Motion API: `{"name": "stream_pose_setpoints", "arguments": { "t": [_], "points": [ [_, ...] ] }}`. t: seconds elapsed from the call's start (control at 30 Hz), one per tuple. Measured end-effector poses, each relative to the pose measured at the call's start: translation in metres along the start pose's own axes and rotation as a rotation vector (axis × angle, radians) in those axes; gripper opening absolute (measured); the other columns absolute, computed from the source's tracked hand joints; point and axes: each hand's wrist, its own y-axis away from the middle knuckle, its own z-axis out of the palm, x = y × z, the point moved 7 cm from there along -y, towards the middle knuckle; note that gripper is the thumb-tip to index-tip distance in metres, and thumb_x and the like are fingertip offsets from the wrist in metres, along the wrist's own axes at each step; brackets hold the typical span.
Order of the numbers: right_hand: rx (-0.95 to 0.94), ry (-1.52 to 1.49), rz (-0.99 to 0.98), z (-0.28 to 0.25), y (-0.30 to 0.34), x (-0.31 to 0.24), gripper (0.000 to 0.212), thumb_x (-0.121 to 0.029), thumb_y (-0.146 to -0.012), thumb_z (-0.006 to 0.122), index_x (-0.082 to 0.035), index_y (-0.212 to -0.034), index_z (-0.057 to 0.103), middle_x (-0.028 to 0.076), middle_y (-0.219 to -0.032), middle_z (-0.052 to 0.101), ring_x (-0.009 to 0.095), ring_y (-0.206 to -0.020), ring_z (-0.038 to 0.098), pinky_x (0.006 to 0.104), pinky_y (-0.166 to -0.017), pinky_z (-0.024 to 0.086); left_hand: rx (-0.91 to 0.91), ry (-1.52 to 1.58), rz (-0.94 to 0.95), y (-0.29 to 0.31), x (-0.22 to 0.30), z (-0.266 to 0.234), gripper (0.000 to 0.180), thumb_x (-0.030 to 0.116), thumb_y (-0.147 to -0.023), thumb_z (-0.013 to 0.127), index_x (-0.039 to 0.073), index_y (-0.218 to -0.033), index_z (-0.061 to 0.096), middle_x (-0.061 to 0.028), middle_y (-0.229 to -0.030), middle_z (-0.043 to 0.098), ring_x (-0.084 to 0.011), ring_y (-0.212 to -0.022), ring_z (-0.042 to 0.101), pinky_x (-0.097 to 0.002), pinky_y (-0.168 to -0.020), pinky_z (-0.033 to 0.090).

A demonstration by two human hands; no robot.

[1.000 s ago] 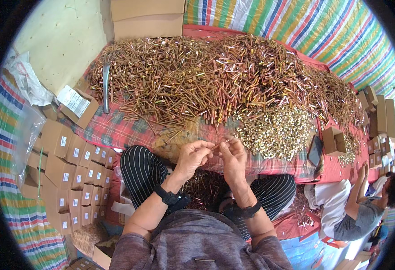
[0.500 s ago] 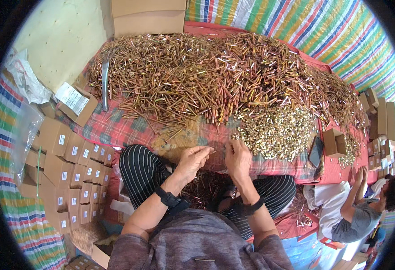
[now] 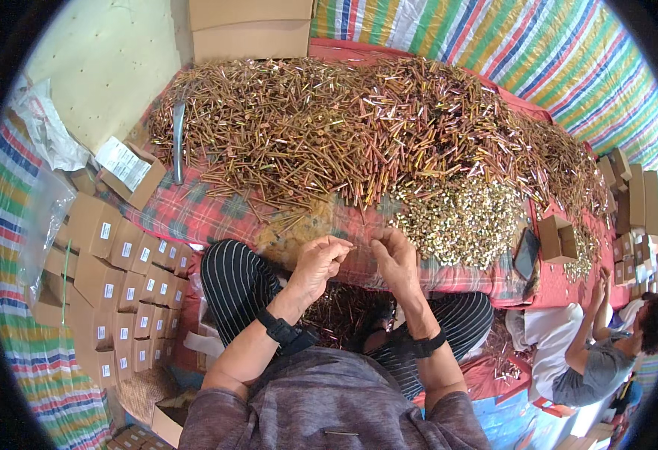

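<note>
My left hand [image 3: 319, 264] is closed in a pinch on a slim copper-coloured rod [image 3: 352, 247]; only its short tip shows past the fingertips. Just to its right, my right hand [image 3: 397, 262] has its thumb and fingers drawn together, pointing toward that tip. Whatever it may hold is too small to make out. The two hands are apart, above the near edge of a plaid cloth [image 3: 220, 204]. Beyond them spreads a large heap of long copper-coloured bolts [image 3: 291, 127]. A pile of small gold-coloured nuts [image 3: 460, 221] lies beside my right hand.
Stacked small cardboard boxes [image 3: 119, 292] stand at the left. A curved metal bar [image 3: 178, 142] rests at the heap's left end. To the right are a dark phone [image 3: 526, 253], an open box [image 3: 557, 238] and a seated person [image 3: 599, 352]. More bolts [image 3: 338, 311] lie between my legs.
My right hand has shifted slightly left and its fingertips now reach toward the left hand. My left hand has risen a little. The other person's hands have moved up slightly.
</note>
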Motion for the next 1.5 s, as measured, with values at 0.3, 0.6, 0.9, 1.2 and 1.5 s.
{"name": "stream_pose_setpoints", "arguments": {
  "t": [0.3, 0.6, 0.9, 1.2, 1.5],
  "points": [
    [-0.156, -0.035, -0.197, 0.014, 0.019, -0.023, 0.012, 0.001, -0.086, 0.056, -0.001, -0.097, 0.06, -0.001, -0.084, 0.058, 0.004, -0.074, 0.052, 0.0196, -0.066, 0.044, 0.02, -0.021, -0.002, 0.005, 0.002, 0.007, 0.001, 0.002, -0.079, 0.058, 0.002, -0.08, 0.059, 0.0017, -0.065, 0.047, -0.0022, -0.049, 0.035, -0.0155, -0.041, 0.026],
    [-0.194, -0.348, 0.002, 0.017, 0.025, -0.024, 0.009, -0.003, -0.087, 0.057, -0.001, -0.096, 0.059, -0.002, -0.081, 0.059, 0.003, -0.069, 0.052, 0.0182, -0.058, 0.042, 0.01, -0.025, 0.007, 0.009, 0.005, 0.009, 0.003, 0.002, -0.079, 0.058, 0.003, -0.076, 0.058, 0.002, -0.064, 0.047, -0.0025, -0.049, 0.035, -0.0162, -0.041, 0.025],
    [-0.127, -0.48, 0.018, 0.01, 0.032, -0.041, 0.015, -0.001, -0.086, 0.059, -0.002, -0.101, 0.058, 0.0, -0.089, 0.062, 0.004, -0.074, 0.053, 0.018, -0.063, 0.044, -0.048, -0.193, 0.226, 0.027, 0.033, 0.03, 0.002, 0.002, -0.079, 0.058, 0.002, -0.079, 0.06, 0.0035, -0.063, 0.048, -0.002, -0.05, 0.034, -0.0175, -0.044, 0.026],
    [-0.131, -0.597, -0.077, 0.006, 0.036, -0.051, 0.015, -0.001, -0.086, 0.06, -0.002, -0.1, 0.059, 0.0, -0.091, 0.061, 0.006, -0.08, 0.056, 0.0195, -0.071, 0.046, -0.041, -0.352, 0.388, 0.044, 0.054, 0.046, 0.003, 0.003, -0.078, 0.06, 0.002, -0.08, 0.061, 0.0041, -0.067, 0.053, -0.0013, -0.058, 0.042, -0.0175, -0.054, 0.034],
    [-0.102, -0.618, -0.039, 0.005, 0.035, -0.048, 0.013, -0.002, -0.086, 0.06, -0.001, -0.1, 0.06, 0.001, -0.091, 0.061, 0.007, -0.079, 0.056, 0.0206, -0.073, 0.047, -0.048, -0.247, 0.311, 0.036, 0.043, 0.037, 0.002, 0.002, -0.079, 0.059, 0.002, -0.08, 0.06, 0.004, -0.064, 0.05, -0.0014, -0.052, 0.037, -0.0178, -0.046, 0.028]
  ]
}}
